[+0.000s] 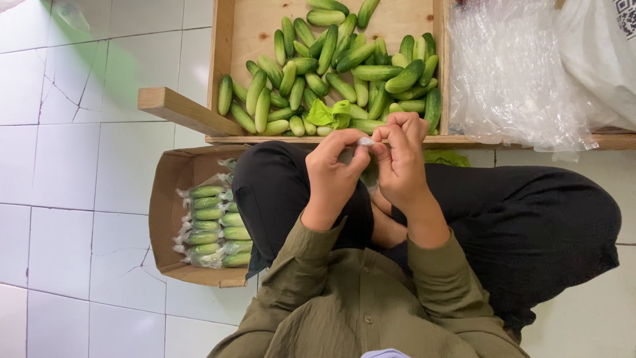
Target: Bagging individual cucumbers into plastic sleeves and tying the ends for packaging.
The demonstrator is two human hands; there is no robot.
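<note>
**Two hands pinching a bit of clear wrap over a lap**

A person is sitting cross-legged on the white tile floor [79, 166], wearing an olive shirt [344, 298] and dark trousers [530, 219].

The left hand [333, 174] and the right hand [401, 162] are meeting just above the knees. Both are pinching a small twist of clear wrap [365, 141] between thumbs and fingertips. So each grip is closing on the wrap. Something green is peeking out below the hands, between the two palms, but it is too hidden to tell what it is.

Beside the person's left knee, a cardboard box [165, 199] is lying on the floor. Wrapped cucumbers [213, 225] are lying inside it in two neat rows.

Just past the hands, a wooden crate [252, 30] is sitting on the floor. A big pile of loose cucumbers [344, 73] is filling it. A green crumpled scrap [330, 114] is lying on the pile, near the crate's front edge. A wooden bar [185, 111] is sticking out from the crate's left corner.

To the right of the crate, a heap of clear plastic bags [517, 73] is resting.
</note>
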